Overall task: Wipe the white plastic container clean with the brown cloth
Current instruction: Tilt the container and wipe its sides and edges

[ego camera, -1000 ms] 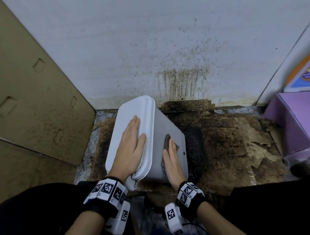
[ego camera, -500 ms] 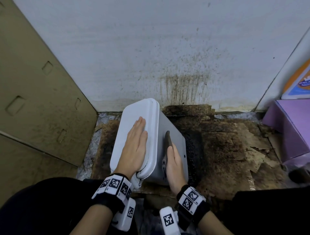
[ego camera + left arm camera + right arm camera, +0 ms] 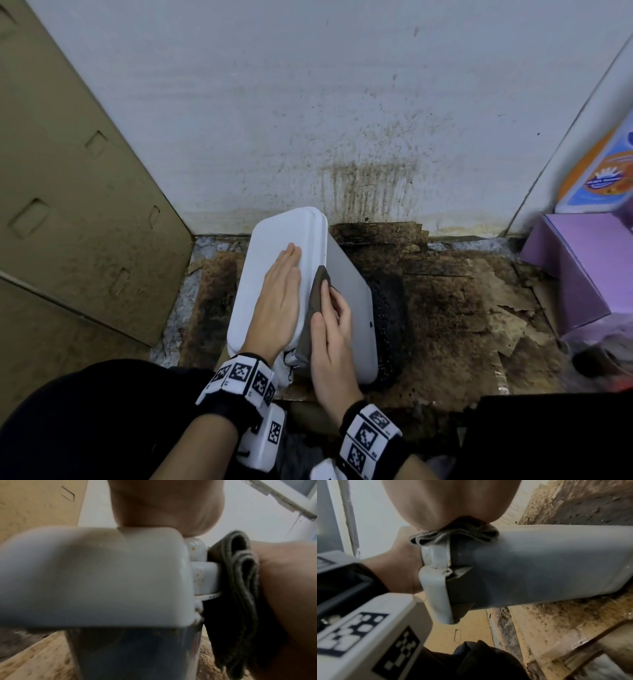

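Observation:
The white plastic container (image 3: 346, 308) lies tilted on its side on the floor, with its lid (image 3: 274, 246) facing up and left. My left hand (image 3: 282, 291) rests flat on the lid with straight fingers. My right hand (image 3: 330, 329) holds the folded brown cloth (image 3: 317, 301) against the container's side, right under the lid rim, thumb on the cloth and fingers bent. In the left wrist view the cloth (image 3: 240, 588) is squeezed between the lid's edge (image 3: 204, 577) and my right hand (image 3: 283, 601). In the right wrist view the cloth (image 3: 453, 534) bunches over the rim under my palm (image 3: 450, 500).
Stained, peeling cardboard (image 3: 462, 325) covers the floor. A black perforated object (image 3: 388, 308) lies right behind the container. A dirty white wall (image 3: 342, 120) stands behind, a cardboard panel (image 3: 68, 205) at the left, a purple box (image 3: 582, 267) at the right. My dark-clothed knees fill the bottom corners.
My right hand has slid the cloth across the container's side toward the lid rim, and its fingers have bent. The left hand has stayed flat on the lid.

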